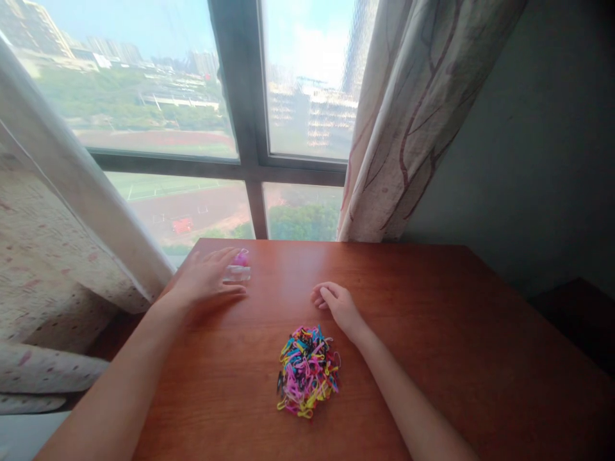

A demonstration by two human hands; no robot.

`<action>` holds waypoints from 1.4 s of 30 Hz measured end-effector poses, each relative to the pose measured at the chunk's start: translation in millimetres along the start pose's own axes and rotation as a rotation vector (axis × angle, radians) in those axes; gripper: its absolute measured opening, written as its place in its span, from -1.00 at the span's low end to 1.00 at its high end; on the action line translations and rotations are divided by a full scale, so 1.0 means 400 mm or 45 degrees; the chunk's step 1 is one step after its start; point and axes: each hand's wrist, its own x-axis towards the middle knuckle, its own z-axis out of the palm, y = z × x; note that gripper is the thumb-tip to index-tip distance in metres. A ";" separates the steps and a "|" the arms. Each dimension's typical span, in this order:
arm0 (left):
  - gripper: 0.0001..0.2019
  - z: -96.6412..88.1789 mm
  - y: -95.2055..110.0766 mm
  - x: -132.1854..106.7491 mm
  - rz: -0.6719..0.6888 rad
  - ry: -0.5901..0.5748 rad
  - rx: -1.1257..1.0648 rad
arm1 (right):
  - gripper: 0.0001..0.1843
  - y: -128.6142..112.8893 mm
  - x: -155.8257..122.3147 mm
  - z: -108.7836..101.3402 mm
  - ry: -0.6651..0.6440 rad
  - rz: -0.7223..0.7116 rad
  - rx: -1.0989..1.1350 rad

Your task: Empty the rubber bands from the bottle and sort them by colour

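Note:
At the far left of the wooden table (408,333), my left hand (204,275) reaches around a small clear container (239,274) with a purple-pink part (241,258) on top. Its fingers are stretched out, thumb apart; whether they touch the container I cannot tell. My right hand (336,304) rests near the middle of the table, fingers loosely curled in and thumb over them, with nothing visible inside. Closer to me lies a heap of small looped elastic hair ties (310,371) in pink, yellow, blue, black and red, just left of my right forearm.
Behind the table's back edge stands a large window with a dark frame (250,128). Patterned curtains hang at the left (72,211) and right (408,115). A plain wall (519,160) rises at the right.

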 end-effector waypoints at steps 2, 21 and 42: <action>-0.17 0.007 -0.012 0.019 0.076 -0.113 -0.002 | -0.71 0.005 -0.007 -0.001 0.029 -0.013 0.032; -0.50 0.158 0.406 0.019 0.415 -0.291 -0.117 | -0.73 0.011 -0.059 -0.076 0.283 -0.113 -0.122; -0.64 0.125 0.241 -0.108 0.256 -0.102 -0.639 | -0.63 0.016 -0.007 -0.065 0.271 -0.408 -0.639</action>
